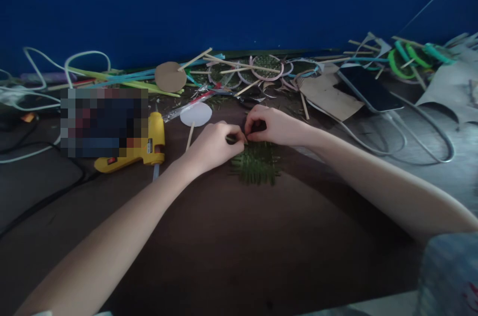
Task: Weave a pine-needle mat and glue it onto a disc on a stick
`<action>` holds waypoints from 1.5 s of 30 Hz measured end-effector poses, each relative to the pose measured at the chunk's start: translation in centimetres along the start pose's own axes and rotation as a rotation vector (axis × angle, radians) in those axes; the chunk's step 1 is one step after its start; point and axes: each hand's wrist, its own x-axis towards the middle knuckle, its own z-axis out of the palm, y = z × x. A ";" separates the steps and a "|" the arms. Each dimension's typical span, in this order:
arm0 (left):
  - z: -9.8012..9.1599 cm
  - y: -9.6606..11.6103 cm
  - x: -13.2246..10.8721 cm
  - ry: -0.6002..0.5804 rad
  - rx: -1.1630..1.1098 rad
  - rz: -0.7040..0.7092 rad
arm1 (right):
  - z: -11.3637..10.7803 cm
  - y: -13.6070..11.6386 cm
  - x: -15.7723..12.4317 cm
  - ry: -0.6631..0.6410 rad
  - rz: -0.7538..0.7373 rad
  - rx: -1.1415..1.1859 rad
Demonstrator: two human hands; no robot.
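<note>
A small woven mat of green leaf strips (pixel 257 165) lies on the dark table in front of me. My left hand (pixel 214 144) pinches a strip at the mat's far edge, fingers curled closed. My right hand (pixel 269 125) meets it from the right, fingers also closed on the same edge of the green weave. Both forearms reach in from the bottom corners.
A yellow glue gun (pixel 136 149) lies left of the hands, a white disc on a stick (pixel 195 115) just behind. Sticks, a cardboard disc (pixel 170 76), woven rings (pixel 267 66), cardboard scraps (pixel 326 94), a phone (pixel 369 88) and cables (pixel 418 132) crowd the back by the blue wall.
</note>
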 end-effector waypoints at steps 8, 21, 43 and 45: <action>0.0 0.0 0.0 0.006 0.021 0.009 | -0.2 -0.2 -0.2 -0.031 -0.015 -0.003; 0.1 -0.1 -0.1 0.025 -0.013 0.017 | -1.3 -0.2 -0.4 -0.063 -0.145 0.036; 0.2 -0.5 0.1 0.000 -0.012 0.039 | -0.2 -0.1 -0.6 -0.020 -0.106 -0.200; 0.2 -0.5 0.1 0.002 -0.012 0.042 | -0.2 -0.2 -0.6 -0.023 -0.104 -0.188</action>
